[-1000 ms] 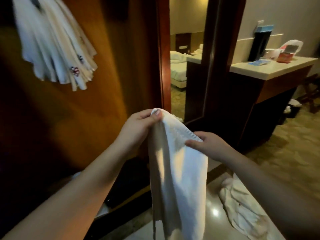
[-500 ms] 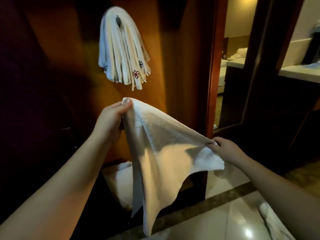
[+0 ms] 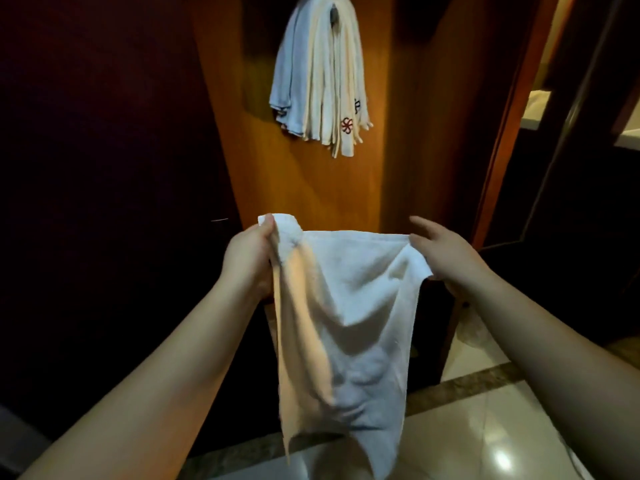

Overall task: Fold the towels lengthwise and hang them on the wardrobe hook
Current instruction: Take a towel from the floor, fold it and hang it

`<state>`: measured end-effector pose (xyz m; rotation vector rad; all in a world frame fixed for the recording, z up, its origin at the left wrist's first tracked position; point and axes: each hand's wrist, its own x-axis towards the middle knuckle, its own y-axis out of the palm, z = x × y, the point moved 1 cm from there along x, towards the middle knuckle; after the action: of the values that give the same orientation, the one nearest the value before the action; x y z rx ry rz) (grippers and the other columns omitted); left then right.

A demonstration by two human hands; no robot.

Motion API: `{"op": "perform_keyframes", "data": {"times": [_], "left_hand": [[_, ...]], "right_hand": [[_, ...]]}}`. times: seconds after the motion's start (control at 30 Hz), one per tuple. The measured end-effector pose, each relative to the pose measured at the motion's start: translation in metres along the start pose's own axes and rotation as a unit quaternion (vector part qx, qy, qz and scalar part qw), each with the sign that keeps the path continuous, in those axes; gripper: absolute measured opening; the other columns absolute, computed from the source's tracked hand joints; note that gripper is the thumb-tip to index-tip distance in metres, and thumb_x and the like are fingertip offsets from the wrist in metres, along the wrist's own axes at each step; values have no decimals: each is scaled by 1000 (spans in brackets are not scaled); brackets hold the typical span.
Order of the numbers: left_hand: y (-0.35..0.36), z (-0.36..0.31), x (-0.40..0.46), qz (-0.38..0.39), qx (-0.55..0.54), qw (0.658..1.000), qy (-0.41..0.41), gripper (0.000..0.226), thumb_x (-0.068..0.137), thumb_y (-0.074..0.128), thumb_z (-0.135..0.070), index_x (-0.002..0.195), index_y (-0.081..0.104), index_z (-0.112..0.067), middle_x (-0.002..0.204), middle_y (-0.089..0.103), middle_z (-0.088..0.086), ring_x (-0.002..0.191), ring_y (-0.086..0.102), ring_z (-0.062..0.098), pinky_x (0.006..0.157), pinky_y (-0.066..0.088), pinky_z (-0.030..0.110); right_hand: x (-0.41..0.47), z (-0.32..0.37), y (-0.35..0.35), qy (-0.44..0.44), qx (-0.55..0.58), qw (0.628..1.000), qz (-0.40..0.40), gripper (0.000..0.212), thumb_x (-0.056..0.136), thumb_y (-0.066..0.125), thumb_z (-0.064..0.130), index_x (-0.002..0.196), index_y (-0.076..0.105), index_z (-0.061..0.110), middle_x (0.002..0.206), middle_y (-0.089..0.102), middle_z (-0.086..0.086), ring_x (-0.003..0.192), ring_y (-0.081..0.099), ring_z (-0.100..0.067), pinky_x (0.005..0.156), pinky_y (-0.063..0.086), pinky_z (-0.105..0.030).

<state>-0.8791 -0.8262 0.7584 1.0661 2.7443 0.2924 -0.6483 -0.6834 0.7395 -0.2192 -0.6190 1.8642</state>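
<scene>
A white towel (image 3: 346, 323) hangs spread between my two hands in front of the wooden wardrobe panel (image 3: 311, 188). My left hand (image 3: 247, 258) grips its bunched upper left corner. My right hand (image 3: 446, 254) holds the upper right corner from behind, with the fingers stretched forward over the top edge. Above, a thick bunch of folded towels (image 3: 318, 81) hangs from the wardrobe hook (image 3: 333, 12), one showing a red flower emblem. The hook is mostly covered by the towels.
A dark door (image 3: 104, 202) stands to the left of the panel. A wooden door frame (image 3: 498, 133) runs down the right side. Glossy tiled floor (image 3: 485, 427) lies below, with a bit of white cloth (image 3: 474, 330) on it at the right.
The view has swung left and up, bringing the hanging towels overhead. My hands have pulled the towel's top edge out level and raised the right corner.
</scene>
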Motion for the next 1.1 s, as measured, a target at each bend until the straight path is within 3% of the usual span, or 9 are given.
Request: {"op": "perform_keyframes", "data": {"times": [0.1, 0.23, 0.33, 0.43, 0.5, 0.6, 0.73, 0.87, 1.1], "left_hand": [[-14, 8, -19, 25, -20, 999, -9, 35, 104, 50, -28, 119, 67, -2, 102, 75, 14, 85, 75, 20, 65, 57, 25], [-25, 14, -46, 77, 5, 997, 14, 38, 103, 49, -35, 122, 68, -8, 110, 74, 12, 103, 71, 26, 91, 54, 39], [-32, 10, -64, 133, 49, 989, 36, 38, 104, 44, -38, 122, 68, -15, 110, 74, 9, 105, 70, 30, 98, 51, 52], [-39, 6, -80, 168, 48, 984, 45, 37, 104, 44, -34, 121, 69, -13, 110, 74, 12, 109, 67, 37, 100, 46, 57], [-42, 4, -86, 182, 31, 982, 45, 36, 104, 45, -32, 121, 69, -11, 112, 72, 17, 112, 64, 41, 102, 42, 59], [-48, 3, -94, 189, 3, 981, 41, 34, 101, 49, -31, 116, 70, -8, 113, 69, 25, 105, 65, 37, 105, 39, 60], [-54, 2, -105, 206, -7, 977, 49, 32, 99, 52, -28, 111, 72, -6, 115, 68, 26, 111, 64, 40, 108, 39, 58], [-63, -3, -113, 226, 2, 972, 69, 33, 99, 48, -25, 118, 70, -9, 118, 70, 18, 116, 63, 32, 108, 43, 50], [-75, -12, -120, 221, 63, 969, 96, 41, 93, 43, -33, 112, 73, -13, 114, 68, 23, 113, 62, 37, 105, 42, 60]], "right_hand": [[-27, 31, 25, -4, 118, 993, -8, 35, 100, 52, 32, 134, 60, 37, 129, 63, 10, 101, 66, -13, 89, 55, -38], [-61, 61, 51, -19, 219, 974, 62, 27, 102, 48, 21, 104, 74, 30, 89, 74, 0, 71, 62, -16, 57, 46, -30], [-84, 79, 61, -46, 237, 964, 106, 34, 99, 45, 8, 94, 76, 21, 78, 69, -1, 55, 54, -11, 49, 40, -24], [-100, 83, 68, -82, 221, 964, 120, 39, 92, 46, 2, 93, 78, 24, 83, 69, 1, 59, 53, -17, 56, 43, -27], [-109, 83, 70, -115, 181, 969, 126, 46, 87, 49, -1, 98, 76, 35, 93, 71, 7, 74, 61, -17, 67, 48, -28], [-122, 84, 72, -179, 119, 971, 108, 41, 91, 59, 4, 102, 71, 40, 104, 70, 21, 101, 63, 2, 85, 46, -12], [-135, 93, 76, -239, 146, 958, 54, 14, 92, 69, 18, 94, 74, 32, 94, 72, 19, 93, 66, 2, 79, 46, -8], [-142, 109, 80, -270, 155, 950, 26, 18, 90, 70, 21, 86, 70, 39, 93, 71, 24, 89, 64, 7, 76, 45, -6], [-151, 124, 85, -268, 170, 948, 13, 15, 89, 72, 22, 86, 69, 36, 93, 69, 26, 89, 64, 8, 73, 45, -5]]}}
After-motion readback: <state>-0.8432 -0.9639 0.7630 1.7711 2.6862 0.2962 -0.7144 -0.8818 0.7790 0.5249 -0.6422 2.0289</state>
